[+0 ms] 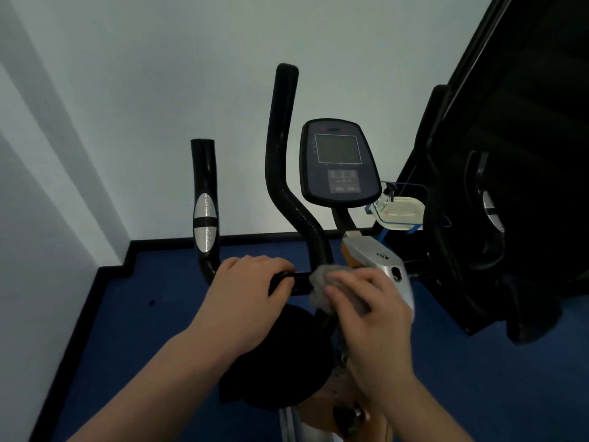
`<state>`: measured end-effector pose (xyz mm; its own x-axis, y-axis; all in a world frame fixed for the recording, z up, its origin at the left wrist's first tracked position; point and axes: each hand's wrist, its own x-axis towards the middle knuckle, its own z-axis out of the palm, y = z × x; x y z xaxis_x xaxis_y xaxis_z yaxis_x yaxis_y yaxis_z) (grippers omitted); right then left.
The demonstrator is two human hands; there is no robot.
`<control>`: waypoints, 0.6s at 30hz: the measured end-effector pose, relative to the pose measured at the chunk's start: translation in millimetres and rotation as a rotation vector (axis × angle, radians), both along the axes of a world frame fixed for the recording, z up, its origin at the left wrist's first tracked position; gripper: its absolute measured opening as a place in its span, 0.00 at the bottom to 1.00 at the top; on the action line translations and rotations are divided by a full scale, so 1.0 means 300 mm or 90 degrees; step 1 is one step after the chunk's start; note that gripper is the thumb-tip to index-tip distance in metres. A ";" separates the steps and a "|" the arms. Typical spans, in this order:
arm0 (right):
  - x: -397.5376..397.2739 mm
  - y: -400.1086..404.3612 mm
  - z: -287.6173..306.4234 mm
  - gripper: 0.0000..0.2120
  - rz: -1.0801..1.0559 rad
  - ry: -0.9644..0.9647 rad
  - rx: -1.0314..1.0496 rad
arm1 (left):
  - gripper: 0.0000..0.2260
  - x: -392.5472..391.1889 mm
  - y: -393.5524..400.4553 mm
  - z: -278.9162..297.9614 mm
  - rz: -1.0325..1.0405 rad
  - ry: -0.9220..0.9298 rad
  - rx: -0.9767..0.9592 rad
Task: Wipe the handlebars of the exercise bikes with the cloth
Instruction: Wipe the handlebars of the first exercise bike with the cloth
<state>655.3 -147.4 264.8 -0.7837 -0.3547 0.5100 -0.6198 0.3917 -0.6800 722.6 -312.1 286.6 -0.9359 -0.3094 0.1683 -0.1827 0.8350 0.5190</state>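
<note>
My left hand (251,282) grips the crossbar (301,279); my right hand (366,301) presses the cloth (322,282) there. Upright handlebars (280,148) seemingly remain unwiped.

A blue floor (165,317) carries everything here, edged by a black skirting strip (114,266) where it meets the pale wall. The exercise bike (376,260) stands on it, close to the wall. To the right of the bike, just beside it, a large black machine (510,218) also stands on the floor. Left of the bike, a small dark spot (152,303) marks the blue surface, near the stepped corner of the skirting. Behind the bike, against the wall, a blue-framed stand (387,232) holds a pale tray; its feet are hidden.
</note>
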 end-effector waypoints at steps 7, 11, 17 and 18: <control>-0.012 0.004 0.008 0.08 0.016 -0.019 0.020 | 0.12 0.016 0.003 0.009 0.008 0.023 0.048; 0.062 0.086 -0.047 0.08 0.013 0.043 0.027 | 0.12 0.017 0.003 0.009 0.011 0.033 0.064; -0.168 -0.163 0.121 0.07 0.022 0.070 0.053 | 0.12 0.017 0.012 0.022 0.014 0.027 0.049; -0.183 -0.183 0.132 0.07 0.031 0.068 0.047 | 0.12 0.016 0.012 0.023 0.016 0.028 0.047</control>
<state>600.4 -202.5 304.4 -0.7069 -0.4305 0.5613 -0.7070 0.4053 -0.5796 727.5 -308.4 293.6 -0.9199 -0.3461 0.1842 -0.1793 0.7893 0.5873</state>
